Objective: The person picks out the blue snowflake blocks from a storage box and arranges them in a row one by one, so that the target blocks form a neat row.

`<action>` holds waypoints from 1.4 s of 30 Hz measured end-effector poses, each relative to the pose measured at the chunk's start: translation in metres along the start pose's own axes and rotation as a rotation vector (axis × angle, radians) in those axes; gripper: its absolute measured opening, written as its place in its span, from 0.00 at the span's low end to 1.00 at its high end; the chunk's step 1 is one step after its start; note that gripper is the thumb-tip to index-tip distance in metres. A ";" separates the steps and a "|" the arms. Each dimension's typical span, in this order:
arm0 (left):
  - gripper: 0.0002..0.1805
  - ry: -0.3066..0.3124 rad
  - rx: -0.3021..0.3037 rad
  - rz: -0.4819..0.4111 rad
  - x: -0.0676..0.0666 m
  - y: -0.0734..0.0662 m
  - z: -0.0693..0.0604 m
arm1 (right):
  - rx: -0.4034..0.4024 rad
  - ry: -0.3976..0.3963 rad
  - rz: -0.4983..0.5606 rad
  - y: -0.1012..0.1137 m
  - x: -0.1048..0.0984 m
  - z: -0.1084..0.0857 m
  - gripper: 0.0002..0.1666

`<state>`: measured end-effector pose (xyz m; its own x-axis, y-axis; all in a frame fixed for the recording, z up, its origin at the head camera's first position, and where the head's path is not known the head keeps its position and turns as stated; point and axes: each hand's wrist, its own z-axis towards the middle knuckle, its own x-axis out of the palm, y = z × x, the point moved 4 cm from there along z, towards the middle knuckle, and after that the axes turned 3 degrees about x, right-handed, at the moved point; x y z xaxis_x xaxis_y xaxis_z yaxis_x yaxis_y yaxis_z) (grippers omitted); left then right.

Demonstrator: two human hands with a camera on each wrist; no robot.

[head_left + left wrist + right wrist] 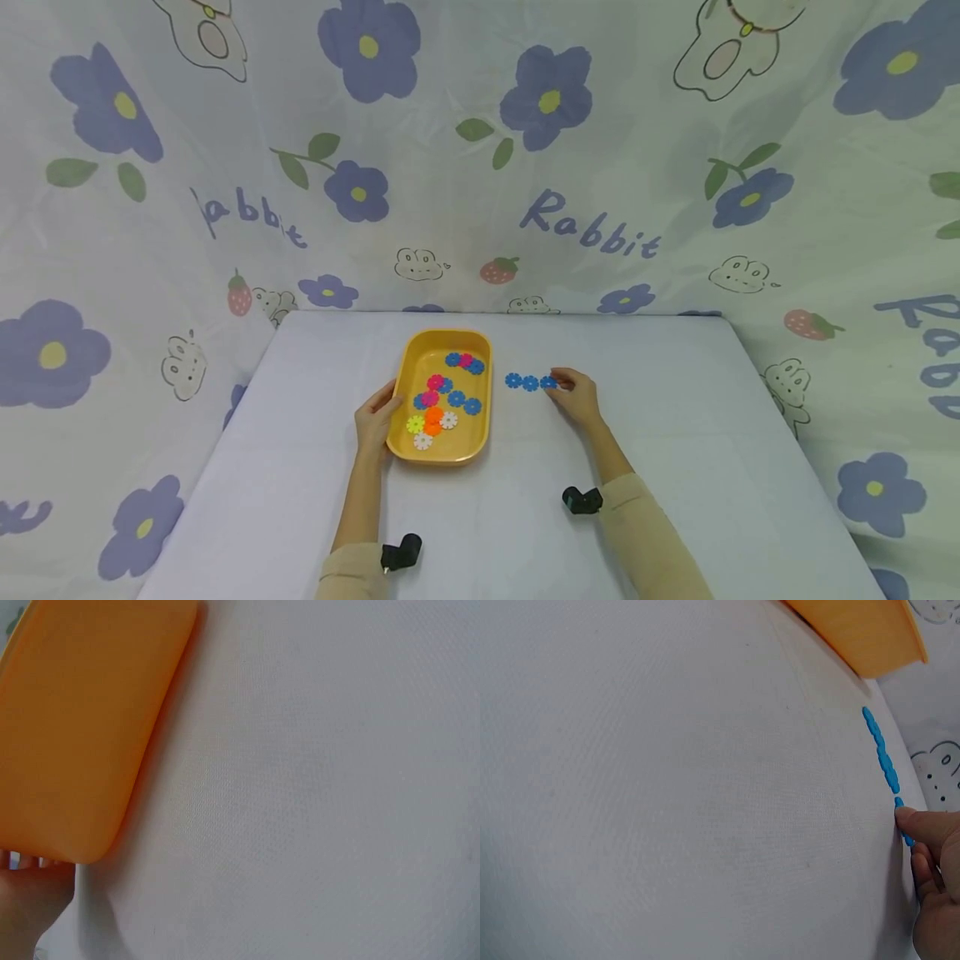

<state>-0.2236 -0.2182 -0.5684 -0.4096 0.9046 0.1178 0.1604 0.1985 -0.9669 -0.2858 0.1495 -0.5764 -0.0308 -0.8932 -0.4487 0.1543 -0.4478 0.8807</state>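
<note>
Right hand [579, 402], right of frame's centre, pinched blue end disc [548, 382] between thumb and fingers. Left hand [374, 421], lower centre-left, gripped tray [438, 459] by left edge. Two more blue discs [531, 383] lay in line between end disc and tray; whether joined, could not tell. Coloured discs [457, 398] lay inside tray. Step likely called for light pinch at rim, disc level with row, tray held steady.

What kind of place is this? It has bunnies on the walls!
It's perhaps a little indoor play corner, though I can't be sure. There's a white table, a backdrop printed with rabbits and flowers, and a yellow tray holding colourful flower-shaped pieces.
</note>
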 end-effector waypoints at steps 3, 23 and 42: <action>0.24 -0.002 -0.010 -0.008 0.000 0.000 0.000 | 0.011 0.000 0.007 0.000 0.001 0.000 0.22; 0.24 0.013 -0.019 -0.011 0.004 -0.002 0.002 | 0.001 0.017 -0.031 -0.001 -0.002 -0.001 0.22; 0.23 0.006 -0.009 -0.008 0.002 -0.002 -0.001 | 0.106 -0.036 0.069 0.003 -0.002 -0.001 0.21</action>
<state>-0.2241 -0.2163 -0.5662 -0.4057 0.9052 0.1264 0.1650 0.2085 -0.9640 -0.2845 0.1498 -0.5727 -0.0596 -0.9220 -0.3825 0.0521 -0.3855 0.9212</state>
